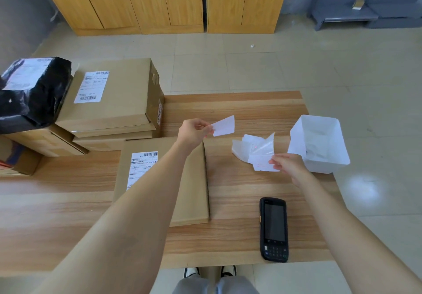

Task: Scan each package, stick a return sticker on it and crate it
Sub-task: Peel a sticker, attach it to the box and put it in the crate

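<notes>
The wooden worktop (239,191) carried a stack of cardboard boxes (114,102) and a black poly bag (38,93) at its far left. Just before the person lay the flat package (191,191), shipping label (139,166) facing up. It looked stiff and fairly light, best lifted by its two long edges. A white tray (331,156) sat at the right, and the scanner (274,228) lay near the front edge, apart from both hands. The right hand (290,166) pinched a loose bunch of backing sheets (260,161). The left hand (194,131) pinched the return sticker (225,126) by one short edge, thumb against fingertips, above the package's far end. Thin and limp, probably tacky underneath, it would curl or cling easily, so an edge hold suited it.
</notes>
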`<state>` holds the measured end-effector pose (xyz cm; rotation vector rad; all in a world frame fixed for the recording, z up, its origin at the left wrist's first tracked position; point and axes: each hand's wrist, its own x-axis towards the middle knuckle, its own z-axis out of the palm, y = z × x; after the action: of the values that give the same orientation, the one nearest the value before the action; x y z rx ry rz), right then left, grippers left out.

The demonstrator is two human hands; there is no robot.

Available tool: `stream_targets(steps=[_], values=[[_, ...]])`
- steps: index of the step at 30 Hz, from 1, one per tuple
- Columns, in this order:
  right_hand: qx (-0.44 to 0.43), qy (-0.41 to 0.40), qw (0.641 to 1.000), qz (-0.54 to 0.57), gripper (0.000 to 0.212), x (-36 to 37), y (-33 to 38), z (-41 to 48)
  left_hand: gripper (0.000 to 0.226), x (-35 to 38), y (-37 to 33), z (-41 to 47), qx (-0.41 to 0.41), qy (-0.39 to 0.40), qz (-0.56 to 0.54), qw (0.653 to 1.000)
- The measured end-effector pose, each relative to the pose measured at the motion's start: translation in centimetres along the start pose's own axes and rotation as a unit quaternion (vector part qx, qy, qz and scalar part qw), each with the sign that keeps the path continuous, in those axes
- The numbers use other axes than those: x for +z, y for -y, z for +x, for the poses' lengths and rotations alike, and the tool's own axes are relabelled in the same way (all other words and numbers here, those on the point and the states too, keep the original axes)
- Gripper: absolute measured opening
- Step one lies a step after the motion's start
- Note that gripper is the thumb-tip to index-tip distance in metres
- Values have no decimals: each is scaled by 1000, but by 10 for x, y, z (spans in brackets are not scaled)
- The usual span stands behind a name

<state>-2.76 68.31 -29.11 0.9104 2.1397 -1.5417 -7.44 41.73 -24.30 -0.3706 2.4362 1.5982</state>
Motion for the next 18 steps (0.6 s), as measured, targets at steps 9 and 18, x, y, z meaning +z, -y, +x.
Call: stream_targets(steps=[9,18], values=[[43,4,999,-4,34,2,-10,10,16,15,7,0,-14,12,6,1000],[-31,135,987,77,26,33,20,-15,10,19,5,-6,-25,7,9,1000]])
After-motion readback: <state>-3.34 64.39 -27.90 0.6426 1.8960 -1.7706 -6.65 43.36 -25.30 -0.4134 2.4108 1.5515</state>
